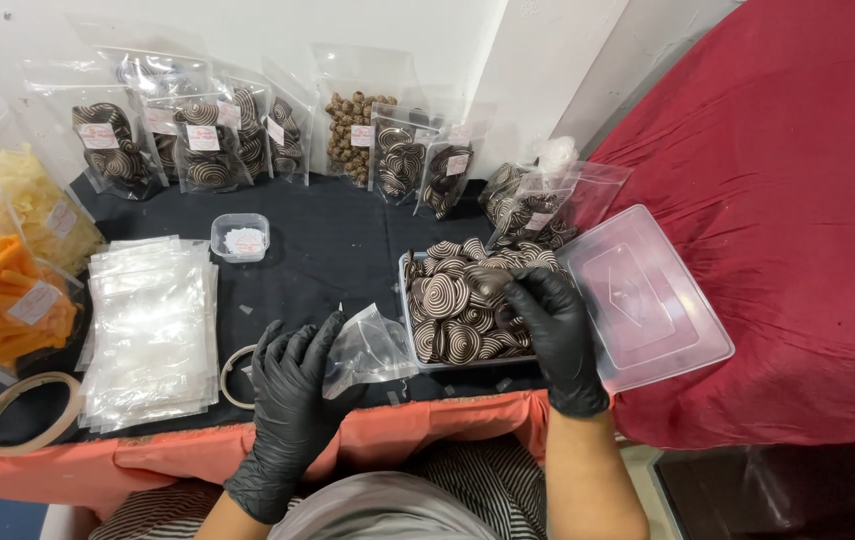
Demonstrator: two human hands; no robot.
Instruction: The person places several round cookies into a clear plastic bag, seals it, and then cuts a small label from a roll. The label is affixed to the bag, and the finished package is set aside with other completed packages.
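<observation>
Two gloved hands work at the bench (338, 250). The right hand (553, 325) reaches into the tray (406, 300), fingers closed on a swirl cookie (491, 284). The left hand (293, 385) pinches a clear pouch (373, 345) beside the tray. A lid (648, 300) lies just right of the right hand; a stack of empty pouches (153, 330) and a tape ring (233, 378) lie left of the left hand.

Stack of empty clear bags (151, 335), tape rolls (26, 412), orange snack bags (10, 300), red cloth (788, 220)
</observation>
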